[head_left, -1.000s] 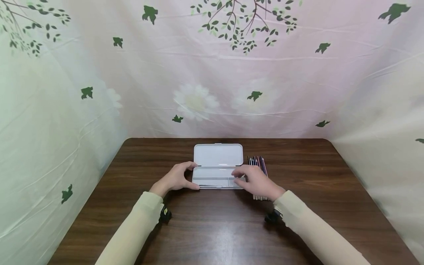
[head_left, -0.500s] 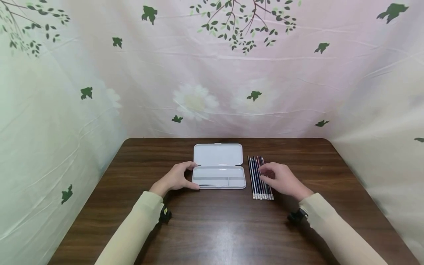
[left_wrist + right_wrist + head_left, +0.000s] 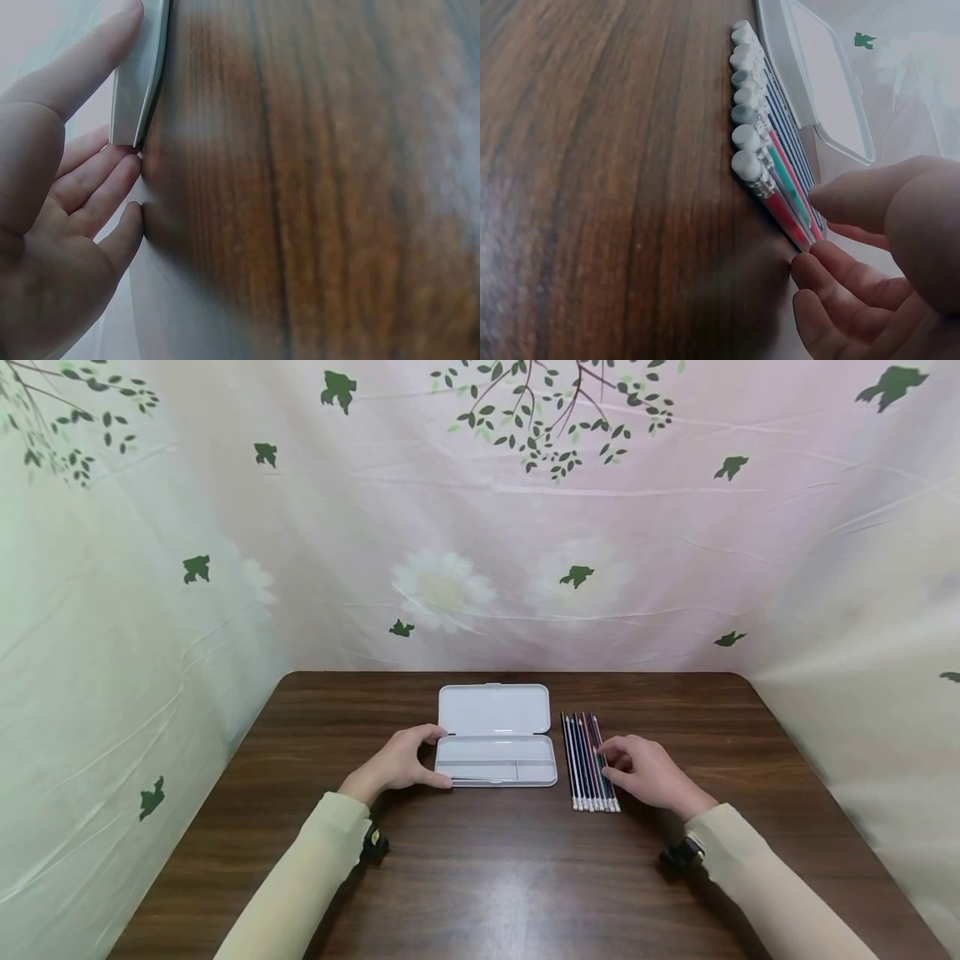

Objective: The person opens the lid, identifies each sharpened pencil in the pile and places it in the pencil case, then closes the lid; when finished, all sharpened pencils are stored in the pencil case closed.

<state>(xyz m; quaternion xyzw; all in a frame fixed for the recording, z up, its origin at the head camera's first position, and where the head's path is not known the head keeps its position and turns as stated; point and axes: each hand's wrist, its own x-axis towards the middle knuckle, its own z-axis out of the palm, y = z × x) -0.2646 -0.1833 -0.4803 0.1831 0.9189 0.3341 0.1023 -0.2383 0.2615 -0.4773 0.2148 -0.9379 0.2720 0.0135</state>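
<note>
While my left fingers (image 3: 94, 56) are clasping case (image 3: 492, 710), right fingers (image 3: 859, 281) half-curled by pencils (image 3: 581, 762), hold unclear; likely light, rolling: mid-shaft pinch.

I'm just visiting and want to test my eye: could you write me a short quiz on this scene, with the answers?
1. Which hand is nearer the pencils? a) left b) right
2. True or false: the white case beside them is shut.
3. Fill in: in the head view, the erasers are at the pencils' ____ ends (near or far).

Key:
1. b, the right hand.
2. False; its lid is open.
3. Near.
</note>
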